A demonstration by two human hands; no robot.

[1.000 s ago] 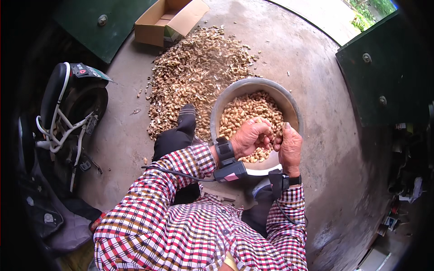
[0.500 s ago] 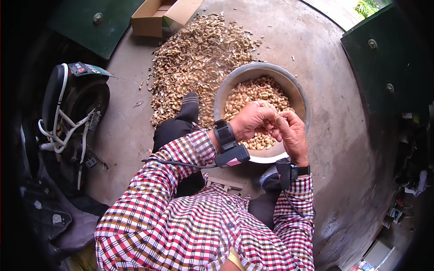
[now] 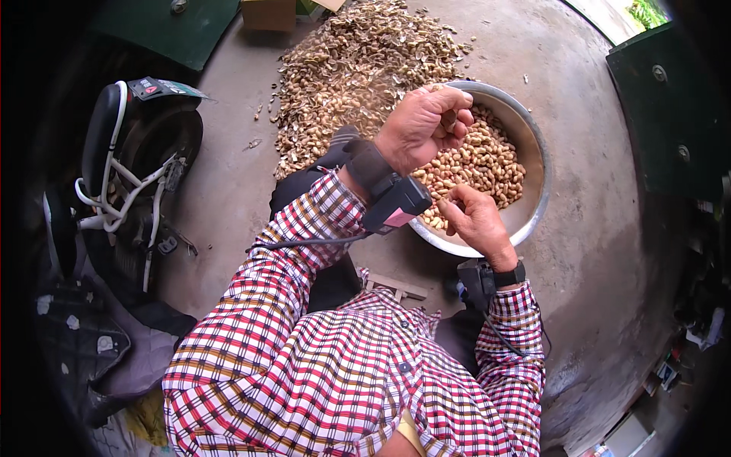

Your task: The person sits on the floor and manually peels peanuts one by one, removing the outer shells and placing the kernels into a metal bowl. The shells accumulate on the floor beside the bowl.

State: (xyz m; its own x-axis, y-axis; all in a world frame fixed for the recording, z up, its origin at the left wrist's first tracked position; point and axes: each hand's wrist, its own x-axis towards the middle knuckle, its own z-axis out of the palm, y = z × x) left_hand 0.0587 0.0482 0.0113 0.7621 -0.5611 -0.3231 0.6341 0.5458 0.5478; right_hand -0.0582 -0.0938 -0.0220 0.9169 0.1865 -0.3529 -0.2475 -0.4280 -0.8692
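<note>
A wide metal basin (image 3: 537, 199) stands in front of me, filled with peanuts in their shells (image 3: 491, 164). Paler peanuts (image 3: 435, 218) lie along its near side. My left hand (image 3: 426, 128) is raised over the basin's left rim, its fingers curled closed; a small pale bit shows at the thumb and forefinger, too small to name. Low over the near side of the basin is my right hand (image 3: 480, 222), thumb and fingers drawn together, and what is between them is hidden. To the left of the basin spreads a heap of empty peanut shells (image 3: 327, 99).
A cardboard box (image 3: 268, 15) sits behind the shell heap. On the left stands a cycle with a black seat and white frame (image 3: 114, 190). Dark green doors (image 3: 670, 114) flank the concrete floor (image 3: 582, 251). A small wooden piece (image 3: 400, 287) lies near my knees.
My hands were together over the basin and have parted. The left has risen toward the shell heap, while the right has dropped toward the basin's near side. The whole view has shifted slightly.
</note>
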